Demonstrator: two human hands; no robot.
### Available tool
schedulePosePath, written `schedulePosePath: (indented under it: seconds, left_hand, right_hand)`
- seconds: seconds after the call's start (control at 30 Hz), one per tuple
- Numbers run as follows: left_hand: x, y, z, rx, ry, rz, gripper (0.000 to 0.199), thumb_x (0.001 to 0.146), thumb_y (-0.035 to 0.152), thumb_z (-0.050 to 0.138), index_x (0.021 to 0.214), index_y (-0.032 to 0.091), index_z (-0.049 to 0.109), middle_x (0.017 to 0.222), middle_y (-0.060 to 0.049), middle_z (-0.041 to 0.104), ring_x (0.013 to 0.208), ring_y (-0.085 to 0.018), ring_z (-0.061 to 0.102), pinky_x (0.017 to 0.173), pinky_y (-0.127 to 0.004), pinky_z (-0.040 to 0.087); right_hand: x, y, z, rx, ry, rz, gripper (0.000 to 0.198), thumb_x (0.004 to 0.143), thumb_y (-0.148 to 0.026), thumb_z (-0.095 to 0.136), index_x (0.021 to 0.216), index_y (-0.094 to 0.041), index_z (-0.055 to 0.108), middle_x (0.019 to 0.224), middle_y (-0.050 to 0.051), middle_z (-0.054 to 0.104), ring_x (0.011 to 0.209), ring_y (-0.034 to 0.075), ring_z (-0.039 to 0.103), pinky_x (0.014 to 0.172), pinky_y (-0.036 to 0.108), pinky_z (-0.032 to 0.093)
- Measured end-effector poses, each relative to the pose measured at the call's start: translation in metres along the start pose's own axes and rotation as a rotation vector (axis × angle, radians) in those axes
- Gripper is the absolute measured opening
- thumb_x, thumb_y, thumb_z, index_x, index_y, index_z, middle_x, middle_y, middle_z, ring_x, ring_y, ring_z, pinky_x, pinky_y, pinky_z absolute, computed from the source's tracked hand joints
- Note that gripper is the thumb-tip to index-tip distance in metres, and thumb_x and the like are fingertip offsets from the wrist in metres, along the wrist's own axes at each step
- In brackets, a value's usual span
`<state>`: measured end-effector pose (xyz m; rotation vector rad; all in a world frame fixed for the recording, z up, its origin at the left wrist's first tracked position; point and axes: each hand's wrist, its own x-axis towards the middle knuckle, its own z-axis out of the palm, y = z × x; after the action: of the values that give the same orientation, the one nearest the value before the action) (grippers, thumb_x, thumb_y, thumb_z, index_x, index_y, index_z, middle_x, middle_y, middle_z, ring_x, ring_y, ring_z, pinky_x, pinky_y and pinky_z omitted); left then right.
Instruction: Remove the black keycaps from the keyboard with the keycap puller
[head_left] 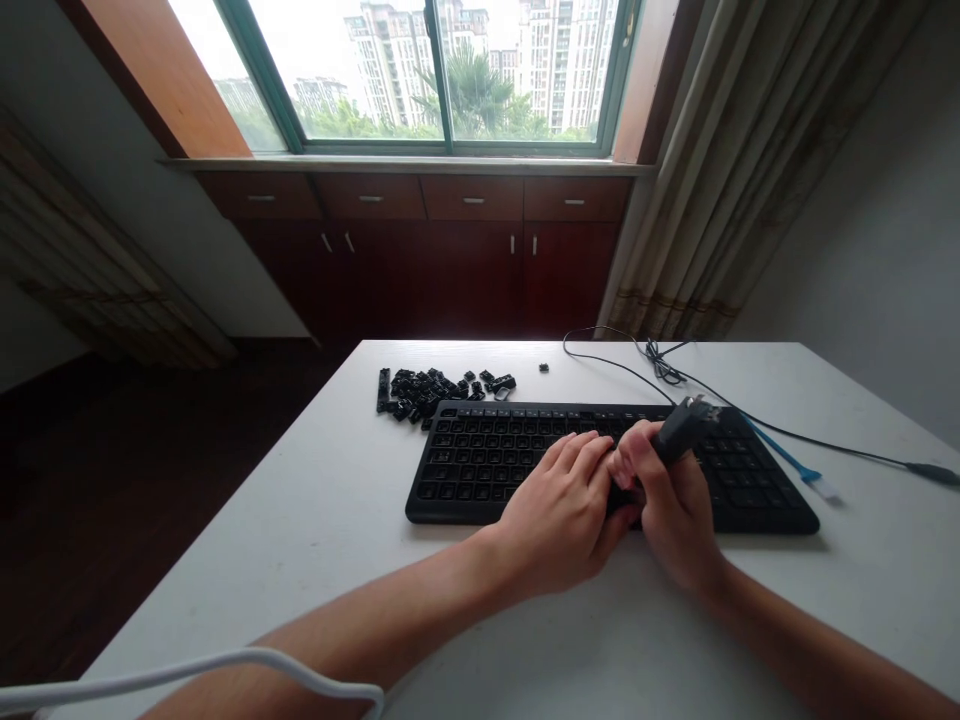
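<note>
A black keyboard (472, 500) lies across the white table, its left part showing bare key sockets without caps. My left hand (559, 500) rests palm down over the keyboard's middle, fingers stretched out and pointing right. Close against its fingertips, my right hand (671, 505) is closed around a dark, handled tool (684, 430) with metal prongs at its upper end. The tool's lower part is hidden by the fingers. Beyond the keyboard's left end is a pile of loose black keycaps (424, 390); a long spacebar cap (383, 390) stands at its left edge.
One small black piece (544, 368) lies alone near the far edge of the table (262, 520). A thin black cable (810, 438) runs along the right side. A blue-handled brush (795, 462) lies by the keyboard's right end. A white cord (247, 657) crosses my left forearm.
</note>
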<state>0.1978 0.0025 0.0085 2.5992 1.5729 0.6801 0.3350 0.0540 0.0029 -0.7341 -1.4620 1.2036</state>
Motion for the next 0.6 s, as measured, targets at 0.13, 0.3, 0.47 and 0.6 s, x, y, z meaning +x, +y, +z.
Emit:
schedulePosePath:
  seconds: [0.13, 0.3, 0.47, 0.6]
  left_hand:
    - [0.01, 0.003, 0.001, -0.07, 0.031, 0.009, 0.065, 0.095, 0.042, 0.051, 0.144, -0.001, 0.045, 0.145, -0.024, 0.053, 0.142, -0.035, 0.044, 0.127, -0.048, 0.028]
    - [0.013, 0.002, 0.011, -0.037, 0.027, 0.03, 0.07, 0.098, 0.036, 0.047, 0.155, 0.001, 0.028, 0.156, -0.024, 0.042, 0.149, -0.035, 0.037, 0.128, -0.05, 0.025]
    - [0.008, 0.001, 0.018, 0.047, 0.0, 0.068, 0.073, 0.099, 0.028, 0.041, 0.16, 0.0, 0.013, 0.164, -0.025, 0.028, 0.154, -0.037, 0.025, 0.129, -0.051, 0.021]
    - [0.008, 0.002, 0.02, 0.072, 0.003, 0.073, 0.072, 0.099, 0.028, 0.041, 0.16, -0.001, 0.014, 0.163, -0.025, 0.031, 0.152, -0.038, 0.029, 0.128, -0.051, 0.022]
  right_hand:
    - [0.004, 0.003, -0.006, -0.095, 0.032, -0.034, 0.018, 0.099, -0.041, 0.059, 0.106, -0.024, 0.062, 0.08, 0.001, 0.059, 0.076, 0.018, 0.058, 0.079, 0.033, 0.049]
    - [0.009, 0.006, -0.013, -0.261, -0.095, -0.162, 0.014, 0.101, -0.036, 0.056, 0.095, -0.023, 0.06, 0.083, 0.003, 0.066, 0.078, 0.02, 0.063, 0.079, 0.035, 0.05]
    - [0.004, 0.011, -0.008, -0.265, -0.1, -0.207, 0.017, 0.102, -0.034, 0.054, 0.088, -0.024, 0.051, 0.067, -0.001, 0.058, 0.061, 0.017, 0.056, 0.066, 0.033, 0.048]
    - [0.001, 0.014, -0.003, -0.2, -0.075, -0.196, 0.017, 0.102, -0.037, 0.055, 0.092, -0.023, 0.051, 0.067, -0.001, 0.057, 0.056, 0.016, 0.053, 0.058, 0.031, 0.046]
